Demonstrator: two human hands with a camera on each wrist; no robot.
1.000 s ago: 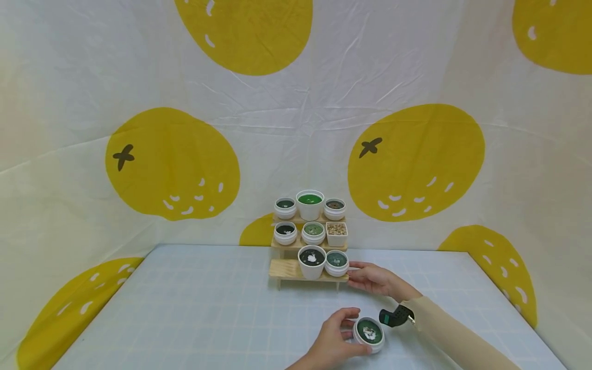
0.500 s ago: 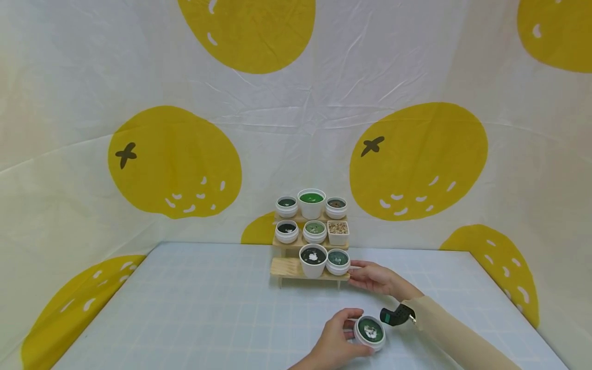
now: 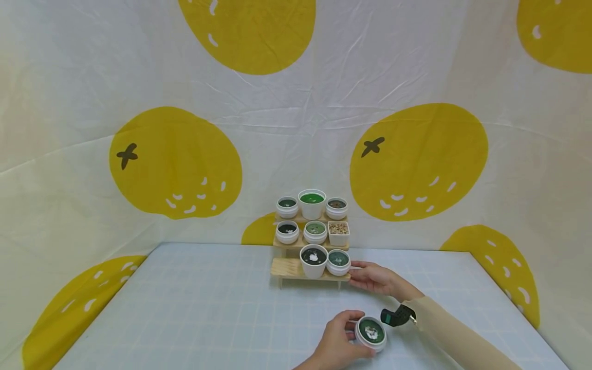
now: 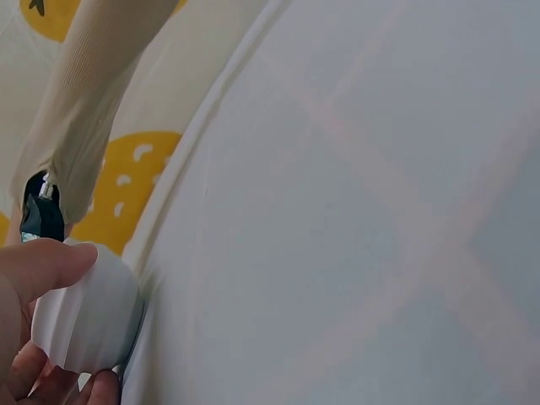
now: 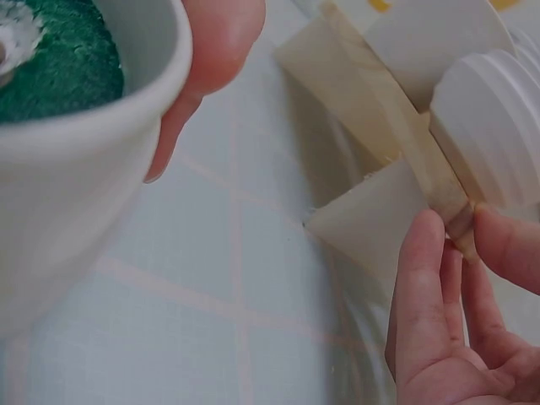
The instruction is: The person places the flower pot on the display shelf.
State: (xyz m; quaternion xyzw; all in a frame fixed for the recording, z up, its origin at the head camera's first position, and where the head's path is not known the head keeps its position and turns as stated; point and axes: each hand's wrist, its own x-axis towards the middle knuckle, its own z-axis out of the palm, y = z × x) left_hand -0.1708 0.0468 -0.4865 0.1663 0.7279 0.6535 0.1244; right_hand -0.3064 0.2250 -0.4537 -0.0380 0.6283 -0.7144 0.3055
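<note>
My left hand (image 3: 334,343) grips a round white pot (image 3: 371,334) at the front of the table, thumb on the near side and fingers on the far side. Inside the pot is a dark green filling with a white patch. Farther back, my right hand (image 3: 375,280) pinches the right end of the lowest shelf of a three-tier wooden stand (image 3: 283,268). In the right wrist view the thumb lies above the board's edge (image 5: 401,118) and the fingers below. A ribbed white pot (image 5: 489,126) sits close to that thumb.
White pots with green or dark fillings (image 3: 314,261) fill most of the shelves. A square pot of grainy bits (image 3: 339,234) stands at the middle shelf's right end. On the lowest shelf, bare wood shows at left. A fruit-print cloth (image 3: 296,149) hangs behind the pale checked table (image 3: 185,308).
</note>
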